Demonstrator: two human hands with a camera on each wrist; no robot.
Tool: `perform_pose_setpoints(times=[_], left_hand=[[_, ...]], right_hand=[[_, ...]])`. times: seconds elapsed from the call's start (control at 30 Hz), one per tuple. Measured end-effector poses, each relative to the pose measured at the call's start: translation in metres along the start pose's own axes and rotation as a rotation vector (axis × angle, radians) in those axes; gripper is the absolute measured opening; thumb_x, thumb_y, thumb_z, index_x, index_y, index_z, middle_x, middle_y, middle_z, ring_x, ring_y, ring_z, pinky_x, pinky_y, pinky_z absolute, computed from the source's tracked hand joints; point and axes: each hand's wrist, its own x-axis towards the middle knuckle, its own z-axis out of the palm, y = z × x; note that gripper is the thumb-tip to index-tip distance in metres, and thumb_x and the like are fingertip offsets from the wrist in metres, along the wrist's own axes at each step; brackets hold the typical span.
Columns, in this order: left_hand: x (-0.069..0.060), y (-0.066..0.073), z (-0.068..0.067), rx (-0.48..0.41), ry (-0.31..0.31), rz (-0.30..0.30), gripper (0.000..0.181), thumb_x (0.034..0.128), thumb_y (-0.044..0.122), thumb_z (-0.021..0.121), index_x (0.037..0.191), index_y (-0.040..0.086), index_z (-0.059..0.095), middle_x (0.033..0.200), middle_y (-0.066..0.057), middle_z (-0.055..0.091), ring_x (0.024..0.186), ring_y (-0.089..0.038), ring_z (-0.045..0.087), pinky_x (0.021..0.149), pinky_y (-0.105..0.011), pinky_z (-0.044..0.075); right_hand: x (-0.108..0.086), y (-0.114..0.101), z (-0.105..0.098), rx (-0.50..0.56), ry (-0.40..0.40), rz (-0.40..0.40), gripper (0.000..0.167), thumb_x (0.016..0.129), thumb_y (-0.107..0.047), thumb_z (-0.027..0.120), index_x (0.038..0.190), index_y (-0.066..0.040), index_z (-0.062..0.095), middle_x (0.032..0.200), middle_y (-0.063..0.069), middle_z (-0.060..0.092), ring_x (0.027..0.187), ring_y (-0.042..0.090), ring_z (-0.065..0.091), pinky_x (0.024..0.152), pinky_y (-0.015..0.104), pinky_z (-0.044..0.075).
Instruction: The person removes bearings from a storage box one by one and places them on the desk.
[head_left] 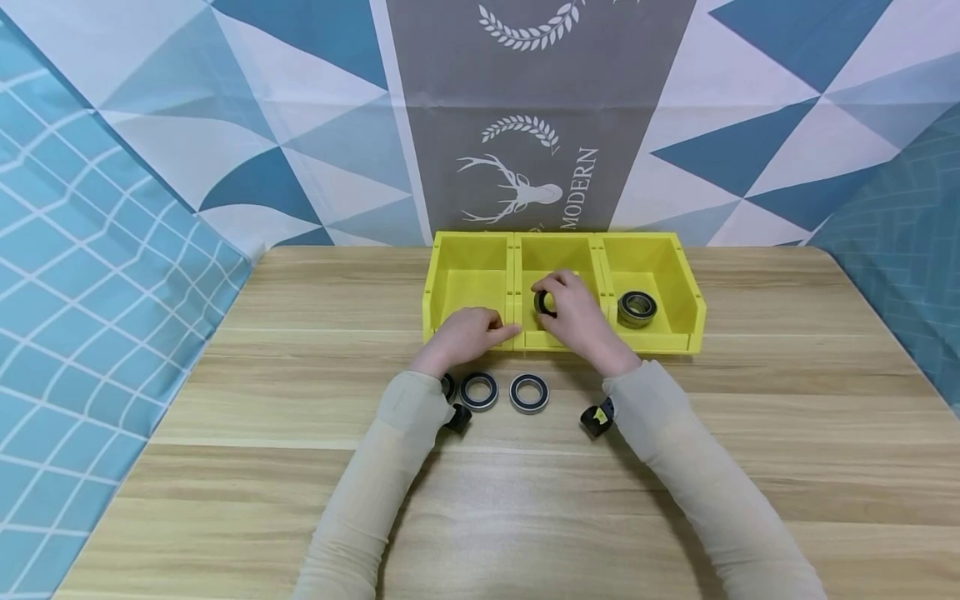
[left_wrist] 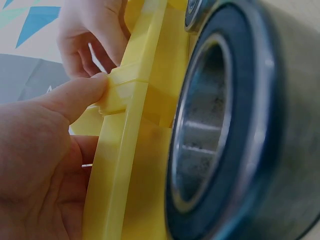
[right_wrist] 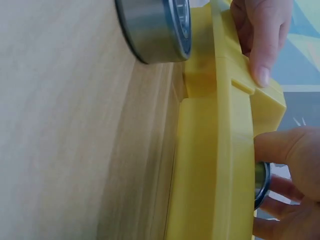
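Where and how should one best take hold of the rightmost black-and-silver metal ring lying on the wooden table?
Probably by its outer rim, coming from above: the black-and-silver metal ring lies flat, with its round outer wall facing sideways. I would pinch the near and far edges, because a similar ring lies close on the left.

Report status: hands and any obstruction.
Right hand grips black-and-silver ring-shaped bearing at yellow plastic middle bin. Left hand touches bins' front rim. No obstruction visible.
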Motion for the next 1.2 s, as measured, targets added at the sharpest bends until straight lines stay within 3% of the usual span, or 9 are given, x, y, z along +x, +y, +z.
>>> perform_pose_setpoints(times=[0.33, 0.7, 0.93, 1.2], left_hand=[[0.001, 0.0, 0.0, 0.005, 0.0, -0.003, 0.043, 0.0901, 0.05, 0.046, 0.074, 0.012, 0.055, 0.063, 0.001, 0.048, 0.059, -0.014, 0.046, 0.056, -0.026, 0.035], [0.0, 0.0, 0.0, 0.001, -0.001, -0.004, 0.043, 0.0898, 0.051, 0.046, 0.077, 0.012, 0.056, 0.066, 0.0, 0.051, 0.061, -0.015, 0.047, 0.057, -0.026, 0.036], [-0.001, 0.0, 0.0, -0.001, -0.007, -0.005, 0.042, 0.0899, 0.051, 0.046, 0.079, 0.012, 0.057, 0.068, 0.0, 0.053, 0.063, -0.015, 0.048, 0.059, -0.026, 0.037], [0.0, 0.0, 0.001, -0.008, -0.01, -0.008, 0.043, 0.0897, 0.052, 0.046, 0.078, 0.012, 0.056, 0.067, 0.0, 0.05, 0.063, -0.015, 0.047, 0.06, -0.026, 0.036]], right_hand=[[-0.013, -0.002, -0.007, 0.048, 0.149, -0.061, 0.04, 0.074, -0.014, 0.073, 0.11, -0.004, 0.058, 0.111, 0.012, 0.049, 0.106, 0.026, 0.046, 0.092, 0.039, 0.038], [-0.037, -0.003, -0.013, -0.014, 0.205, -0.143, 0.041, 0.072, -0.023, 0.075, 0.107, -0.006, 0.06, 0.102, 0.009, 0.052, 0.096, 0.025, 0.048, 0.083, 0.038, 0.039], [-0.055, -0.002, -0.015, -0.043, 0.174, -0.158, 0.042, 0.071, -0.025, 0.072, 0.106, -0.006, 0.059, 0.102, 0.009, 0.054, 0.095, 0.025, 0.049, 0.083, 0.039, 0.041], [-0.071, -0.002, -0.019, -0.076, 0.063, -0.145, 0.046, 0.071, -0.027, 0.07, 0.111, -0.008, 0.057, 0.107, 0.008, 0.058, 0.1, 0.025, 0.051, 0.086, 0.041, 0.043]])
